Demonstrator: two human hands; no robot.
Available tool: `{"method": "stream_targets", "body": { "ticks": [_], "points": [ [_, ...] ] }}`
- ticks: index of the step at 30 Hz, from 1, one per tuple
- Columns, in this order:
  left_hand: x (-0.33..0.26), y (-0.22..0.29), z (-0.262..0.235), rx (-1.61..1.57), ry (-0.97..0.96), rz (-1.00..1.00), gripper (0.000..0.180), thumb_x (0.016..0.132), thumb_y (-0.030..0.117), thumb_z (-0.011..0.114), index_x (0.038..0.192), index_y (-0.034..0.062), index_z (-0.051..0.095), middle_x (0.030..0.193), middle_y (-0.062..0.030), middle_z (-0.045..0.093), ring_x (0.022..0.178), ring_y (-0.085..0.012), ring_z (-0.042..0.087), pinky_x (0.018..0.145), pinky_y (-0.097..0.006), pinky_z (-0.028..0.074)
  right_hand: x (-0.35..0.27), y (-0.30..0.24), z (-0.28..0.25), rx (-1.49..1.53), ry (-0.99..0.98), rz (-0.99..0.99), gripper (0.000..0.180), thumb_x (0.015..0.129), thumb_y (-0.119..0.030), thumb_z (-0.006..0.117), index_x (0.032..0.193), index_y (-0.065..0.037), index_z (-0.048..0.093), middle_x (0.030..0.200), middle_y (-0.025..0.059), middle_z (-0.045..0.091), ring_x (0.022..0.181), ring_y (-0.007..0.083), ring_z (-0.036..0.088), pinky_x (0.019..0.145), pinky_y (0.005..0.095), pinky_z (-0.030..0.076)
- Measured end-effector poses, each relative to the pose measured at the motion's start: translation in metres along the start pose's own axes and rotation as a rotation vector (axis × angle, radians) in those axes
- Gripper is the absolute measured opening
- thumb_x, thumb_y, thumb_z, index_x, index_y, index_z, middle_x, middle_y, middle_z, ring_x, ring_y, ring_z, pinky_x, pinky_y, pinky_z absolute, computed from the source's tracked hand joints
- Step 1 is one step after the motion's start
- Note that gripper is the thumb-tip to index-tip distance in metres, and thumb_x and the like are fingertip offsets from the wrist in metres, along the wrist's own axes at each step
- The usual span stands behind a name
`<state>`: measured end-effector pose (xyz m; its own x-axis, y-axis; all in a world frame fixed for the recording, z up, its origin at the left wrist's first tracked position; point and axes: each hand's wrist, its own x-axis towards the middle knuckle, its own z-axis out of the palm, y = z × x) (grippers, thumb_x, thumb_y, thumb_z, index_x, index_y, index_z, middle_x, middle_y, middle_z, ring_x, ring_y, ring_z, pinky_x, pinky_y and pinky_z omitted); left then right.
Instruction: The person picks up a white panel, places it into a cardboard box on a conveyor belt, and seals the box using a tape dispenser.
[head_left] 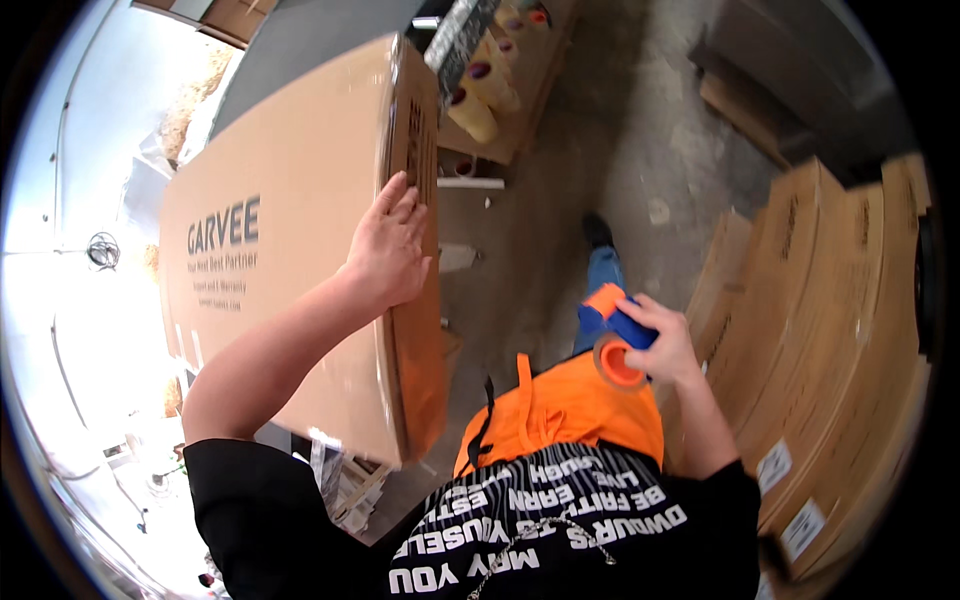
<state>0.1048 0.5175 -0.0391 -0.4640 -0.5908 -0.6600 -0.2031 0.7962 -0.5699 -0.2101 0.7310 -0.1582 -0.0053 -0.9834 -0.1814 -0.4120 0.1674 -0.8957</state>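
A large flat cardboard box (300, 130) with dark print stands on its side at my left, clear tape along its edges. My left hand (392, 245) lies over its near right edge with the fingers stretched out, touching the cardboard and not wrapped round it. In front of my right hip, my right hand (660, 340) grips a blue and orange tape dispenser (622, 322). A roll of tape with an orange core (618, 362) shows on the dispenser. The hand's fingers close round the blue part.
Several long cardboard boxes (810, 270) stand in a row on the right. Beyond the large box, a shelf (520, 130) holds several pale rolls with dark cores. A concrete floor (640, 150) runs ahead, with a dark grey bulky object (800, 70) at far right.
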Motion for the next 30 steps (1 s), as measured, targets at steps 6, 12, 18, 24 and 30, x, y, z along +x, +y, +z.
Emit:
{"method": "stream_targets", "body": {
  "ticks": [6, 12, 18, 24, 30],
  "points": [
    [0.123, -0.14, -0.021, -0.215, 0.072, -0.297, 0.092, 0.091, 0.069, 0.041, 0.156, 0.007, 0.022, 0.166, -0.0067, 0.008, 0.153, -0.0288, 0.002, 0.123, -0.046, -0.001, 0.162, 0.029, -0.021, 0.464, -0.149, 0.058, 0.066, 0.062, -0.004, 0.065, 0.127, 0.003, 0.06, 0.119, 0.0127, 0.061, 0.108, 0.0186, 0.06, 0.096, 0.0247, 0.043],
    [0.145, -0.173, 0.015, -0.979, 0.033, -0.544, 0.118, 0.079, 0.076, 0.055, 0.151, -0.0094, 0.018, 0.159, -0.0247, 0.018, 0.148, -0.0412, 0.015, 0.121, -0.05, 0.011, 0.403, -0.02, -0.014, 0.607, -0.546, -0.137, 0.071, 0.063, -0.003, 0.063, 0.133, 0.0, 0.056, 0.116, 0.0088, 0.063, 0.107, 0.0185, 0.06, 0.098, 0.0266, 0.043],
    [0.103, -0.106, -0.008, -1.023, 0.214, -0.775, 0.132, 0.071, 0.082, 0.059, 0.151, -0.0107, 0.01, 0.156, -0.0337, 0.015, 0.146, -0.05, 0.014, 0.119, -0.056, 0.011, 0.59, -0.148, 0.055, 0.646, -0.971, -0.041, 0.07, 0.063, -0.002, 0.058, 0.133, -0.003, 0.061, 0.096, 0.0059, 0.069, 0.08, 0.0092, 0.062, 0.076, 0.0237, 0.052],
    [0.112, -0.12, 0.012, -1.083, 0.253, -0.82, 0.133, 0.072, 0.086, 0.052, 0.151, -0.0112, 0.008, 0.155, -0.0365, 0.013, 0.145, -0.0517, 0.013, 0.119, -0.057, 0.01, 0.629, -0.181, 0.133, 0.269, -1.689, -0.005, 0.062, 0.055, -0.001, 0.064, 0.116, -0.003, 0.073, 0.093, 0.0095, 0.073, 0.068, 0.0125, 0.062, 0.064, 0.0264, 0.052],
    [0.107, -0.115, 0.013, -1.097, 0.206, -0.811, 0.124, 0.079, 0.083, 0.047, 0.152, -0.0101, 0.01, 0.156, -0.0361, 0.014, 0.144, -0.053, 0.015, 0.118, -0.059, 0.01, 0.562, -0.115, 0.05, 0.211, -1.488, -0.29, 0.063, 0.052, -0.016, 0.072, 0.114, -0.004, 0.072, 0.084, 0.014, 0.07, 0.072, 0.0254, 0.067, 0.068, 0.0353, 0.051]
  ]
}}
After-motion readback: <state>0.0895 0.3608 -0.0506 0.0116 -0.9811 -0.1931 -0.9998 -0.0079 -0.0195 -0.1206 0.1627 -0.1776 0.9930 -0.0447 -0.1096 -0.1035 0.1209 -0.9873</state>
